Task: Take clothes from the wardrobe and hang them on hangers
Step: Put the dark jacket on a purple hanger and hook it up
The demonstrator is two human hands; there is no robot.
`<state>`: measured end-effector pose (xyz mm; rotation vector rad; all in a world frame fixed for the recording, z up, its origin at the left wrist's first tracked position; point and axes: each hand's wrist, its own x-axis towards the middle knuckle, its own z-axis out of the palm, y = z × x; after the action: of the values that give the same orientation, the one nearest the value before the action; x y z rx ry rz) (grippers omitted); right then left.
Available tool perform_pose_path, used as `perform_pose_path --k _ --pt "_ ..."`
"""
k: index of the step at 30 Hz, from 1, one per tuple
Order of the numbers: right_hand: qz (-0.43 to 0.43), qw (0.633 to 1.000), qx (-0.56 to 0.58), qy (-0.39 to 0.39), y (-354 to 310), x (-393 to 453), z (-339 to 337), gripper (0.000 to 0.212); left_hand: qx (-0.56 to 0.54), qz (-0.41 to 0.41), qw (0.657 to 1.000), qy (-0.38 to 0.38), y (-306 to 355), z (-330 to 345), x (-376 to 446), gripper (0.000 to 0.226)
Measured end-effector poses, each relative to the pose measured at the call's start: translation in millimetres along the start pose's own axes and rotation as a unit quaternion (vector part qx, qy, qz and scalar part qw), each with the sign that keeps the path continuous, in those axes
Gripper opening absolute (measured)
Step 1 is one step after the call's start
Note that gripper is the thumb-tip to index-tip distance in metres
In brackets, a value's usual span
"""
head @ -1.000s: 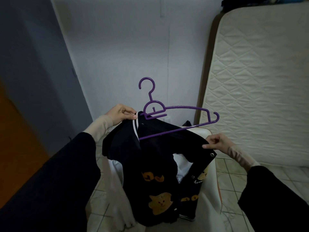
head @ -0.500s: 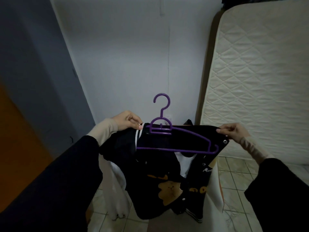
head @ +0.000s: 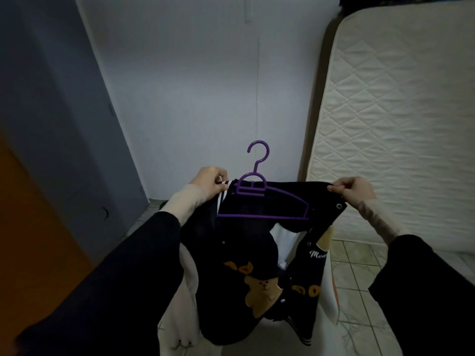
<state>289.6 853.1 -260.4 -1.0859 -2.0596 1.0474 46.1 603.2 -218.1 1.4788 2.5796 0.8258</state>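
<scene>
Item: dark navy snap-front jacket with tan bear patches and white-striped trim (head: 246,265). It is held up in front of a pale wall (head: 205,86), spread between both hands, its lower part hanging down toward the tiled floor (head: 359,273).

Item: purple plastic hanger with an upright hook (head: 257,191). It is seen at the jacket's collar, its neck and right-side arm and bar lying against the dark fabric; the left-side arm is hidden by the cloth.

Left hand (head: 209,181): fingers are curled, and the striped collar edge is pinched just beside the hanger's neck.

Right hand (head: 352,188): fingers are curled, and the jacket's upper edge at the opposite side is pinched, near a metal snap (head: 338,206).

Surroundings: a cream quilted mattress (head: 398,124) is stood on edge against the wall at the right; a grey-blue panel (head: 59,111) and an orange surface (head: 25,240) are seen at the left; white cloth (head: 180,317) is seen behind and below the jacket.
</scene>
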Motion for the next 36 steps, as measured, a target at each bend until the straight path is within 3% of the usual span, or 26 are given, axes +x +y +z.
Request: perform_pose_path --k 5,8,12,17,19,22,24,27,31,36 --pt "0.019 0.985 0.174 -0.005 -24.1 -5.8 12.4 0.023 -0.03 -0.045 0.996 0.072 7.6 18.9 -1.6 0.009" --pt "0.006 0.977 0.212 0.006 -40.1 -7.1 20.7 0.025 -0.058 -0.064 0.993 0.085 14.6 29.0 -0.6 0.009" --pt "-0.051 0.982 0.176 -0.043 -67.9 -22.8 41.8 0.024 -0.117 -0.093 0.982 0.114 30.6 36.5 2.7 0.012" --pt "-0.154 0.961 0.012 -0.23 -81.4 -43.0 41.7 0.01 -0.216 -0.082 0.961 0.154 33.3 28.5 4.9 0.013" --pt "-0.181 0.968 -0.024 -0.17 -83.7 -37.3 31.7 0.008 -0.255 -0.064 0.953 0.151 33.0 24.9 2.6 0.012" --pt "-0.252 0.96 -0.123 0.022 -84.4 -25.2 19.6 0.011 -0.282 -0.045 0.948 0.139 38.7 25.8 -3.1 0.013" --pt "-0.285 0.948 -0.144 0.004 -82.1 -19.7 18.4 0.027 -0.286 -0.035 0.949 0.131 42.1 27.2 -4.8 0.014" --pt "-0.263 0.955 -0.111 -0.077 -79.9 -22.7 21.1 0.037 -0.284 -0.021 0.951 0.12 41.8 26.2 -5.3 0.014" --pt "-0.251 0.962 -0.085 -0.06 -75.8 -20.9 25.9 0.029 -0.295 -0.007 0.95 0.103 38.0 23.9 -5.3 0.013" --pt "-0.241 0.965 -0.027 -0.1 -76.2 -23.3 27.5 0.014 -0.305 0.015 0.949 0.076 37.0 18.1 -3.3 0.012"
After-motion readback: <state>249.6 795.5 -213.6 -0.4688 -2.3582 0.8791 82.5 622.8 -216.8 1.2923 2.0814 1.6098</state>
